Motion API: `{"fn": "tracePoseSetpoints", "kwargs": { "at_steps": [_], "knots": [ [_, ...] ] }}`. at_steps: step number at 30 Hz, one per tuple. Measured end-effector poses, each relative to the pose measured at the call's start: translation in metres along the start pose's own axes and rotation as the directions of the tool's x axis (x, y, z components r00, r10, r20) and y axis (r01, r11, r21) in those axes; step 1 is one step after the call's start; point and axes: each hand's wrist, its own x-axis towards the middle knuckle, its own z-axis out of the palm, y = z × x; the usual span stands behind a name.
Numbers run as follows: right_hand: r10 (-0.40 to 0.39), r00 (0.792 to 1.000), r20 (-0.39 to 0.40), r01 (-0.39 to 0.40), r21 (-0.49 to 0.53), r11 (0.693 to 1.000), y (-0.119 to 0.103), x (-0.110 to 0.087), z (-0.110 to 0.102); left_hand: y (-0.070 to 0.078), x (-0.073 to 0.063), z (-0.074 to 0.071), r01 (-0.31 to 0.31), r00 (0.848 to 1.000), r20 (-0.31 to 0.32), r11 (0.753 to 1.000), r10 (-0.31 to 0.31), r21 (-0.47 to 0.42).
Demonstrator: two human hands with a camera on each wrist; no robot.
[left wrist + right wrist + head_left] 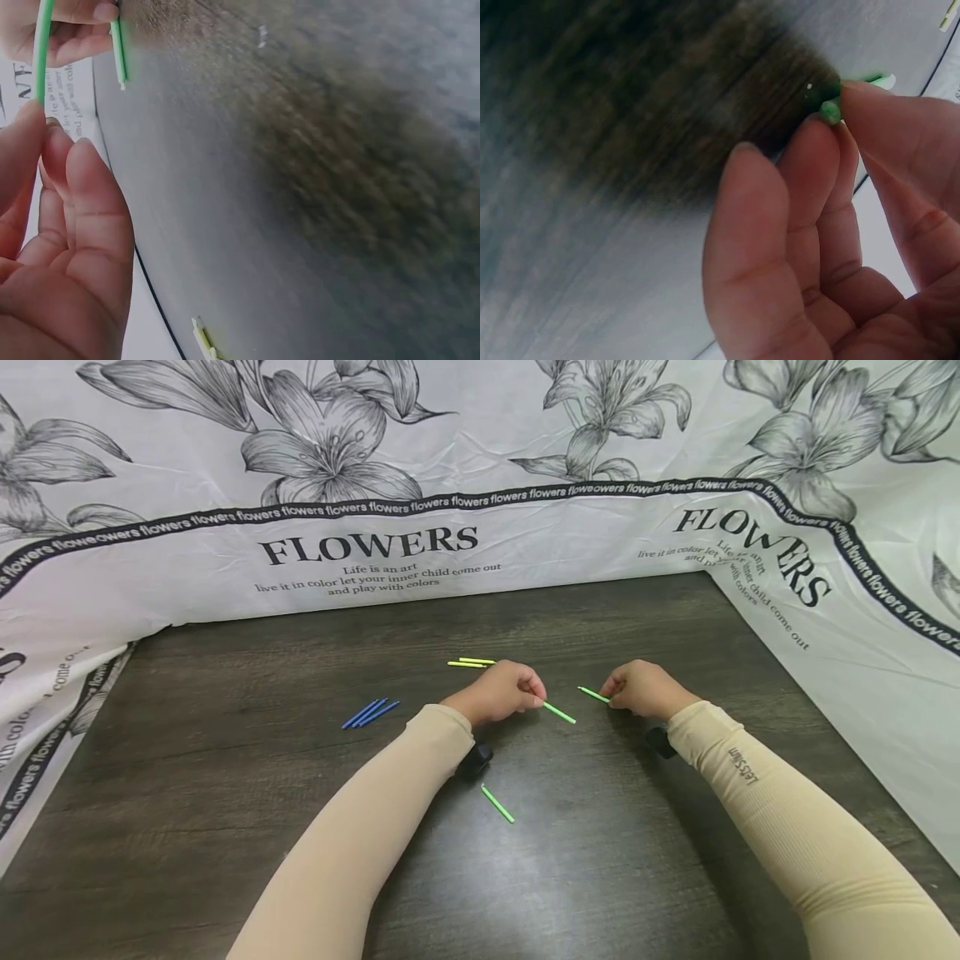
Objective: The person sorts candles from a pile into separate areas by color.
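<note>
My left hand (pixel 501 692) pinches one end of a thin green candle (pixel 560 713) between thumb and fingers; its other end points right and toward me. My right hand (pixel 647 688) pinches a second green candle (pixel 592 693), whose wick end points left. A short gap separates the two candles. In the left wrist view the left candle (pixel 43 56) stands up from the fingertips, and the right candle (pixel 118 56) shows a pale wick. From the right wrist, the near end of its candle (pixel 830 112) sticks out between thumb and fingers.
A third green candle (pixel 498 804) lies nearer me on the dark wood-grain table (pixel 225 827). Blue candles (pixel 367 716) lie together at the left. Two yellow candles (pixel 467 664) lie just beyond my left hand. A flower-printed white cloth (pixel 540 552) borders the table's back and sides.
</note>
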Motion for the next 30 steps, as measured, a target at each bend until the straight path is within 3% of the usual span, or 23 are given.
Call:
{"fn": "tracePoseSetpoints", "kwargs": {
  "at_steps": [30],
  "knots": [
    [0.016,1.0,-0.02,-0.016,-0.011,1.0,0.002,0.005,0.0,0.009,0.036,0.022,0.009,0.996,-0.092,0.999,-0.013,-0.037]
  ]
}}
